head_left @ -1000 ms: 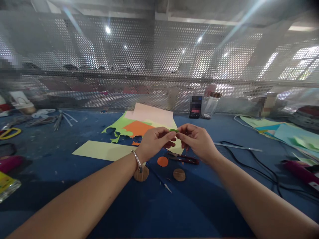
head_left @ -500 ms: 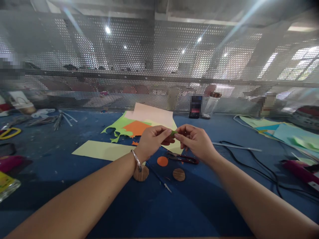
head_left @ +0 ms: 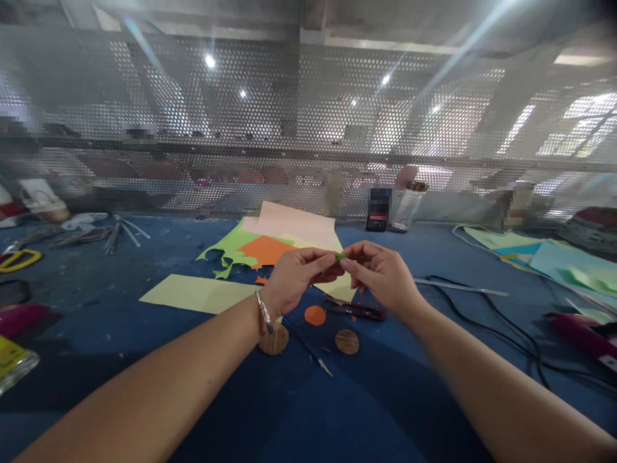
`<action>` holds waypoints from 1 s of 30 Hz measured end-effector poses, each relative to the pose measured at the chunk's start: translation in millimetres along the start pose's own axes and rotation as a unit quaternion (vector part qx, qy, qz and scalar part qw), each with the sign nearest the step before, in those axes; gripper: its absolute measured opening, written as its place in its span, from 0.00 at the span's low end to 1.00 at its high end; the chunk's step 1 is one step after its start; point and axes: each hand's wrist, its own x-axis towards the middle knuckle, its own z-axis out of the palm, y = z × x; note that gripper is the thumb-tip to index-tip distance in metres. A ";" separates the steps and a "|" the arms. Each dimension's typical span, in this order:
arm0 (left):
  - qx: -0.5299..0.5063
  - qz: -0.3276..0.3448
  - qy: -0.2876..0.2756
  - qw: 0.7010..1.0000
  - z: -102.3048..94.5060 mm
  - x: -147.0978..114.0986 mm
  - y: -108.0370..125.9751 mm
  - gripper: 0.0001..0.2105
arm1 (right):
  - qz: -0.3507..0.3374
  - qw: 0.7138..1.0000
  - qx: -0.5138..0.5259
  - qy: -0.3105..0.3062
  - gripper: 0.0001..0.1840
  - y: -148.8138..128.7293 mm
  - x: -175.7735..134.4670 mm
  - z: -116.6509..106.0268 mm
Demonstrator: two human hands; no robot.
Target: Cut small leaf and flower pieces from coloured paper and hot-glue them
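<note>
Between my two hands, above the blue table, is a small green paper piece (head_left: 340,256), mostly covered by fingers. My left hand (head_left: 299,273) pinches its left end, and my right hand (head_left: 378,273) pinches the right end. Below them lie dark-red-handled snips (head_left: 361,311) and an orange paper circle (head_left: 315,315). A wooden disc (head_left: 347,341) rests nearer to me; another wooden disc (head_left: 274,341) is partly hidden by my left wrist. Between the discs lies a slim blue tool with a pale pointed tip (head_left: 324,367).
Behind my hands are pink paper (head_left: 296,217), cut green paper (head_left: 231,249) and orange paper (head_left: 265,249). A pale yellow strip (head_left: 197,292) lies left. To the right are a black cable (head_left: 491,328), a magenta tool (head_left: 583,337) and coloured sheets (head_left: 549,260). A perforated metal screen (head_left: 270,96) stands behind.
The fingers have shifted slightly on the green paper piece, which now shows as a thinner, brighter sliver. Both hands stay in nearly the same place, and the things on the table have not moved.
</note>
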 end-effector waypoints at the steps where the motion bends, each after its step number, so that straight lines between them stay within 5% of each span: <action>1: 0.002 0.004 0.004 1.000 0.8 0.0 -0.4 0.15 | -0.001 1.000 0.001 0.002 0.17 -0.6 0.2 0.2; 21: 0.003 0.018 0.000 1.000 5.0 -3.5 3.0 0.13 | 0.008 0.999 0.035 0.016 0.19 -5.1 -1.8 1.0; 30: 0.115 0.003 -0.029 0.993 3.9 -5.7 -2.2 0.13 | 0.025 0.997 0.075 0.002 0.18 -4.0 -2.6 1.2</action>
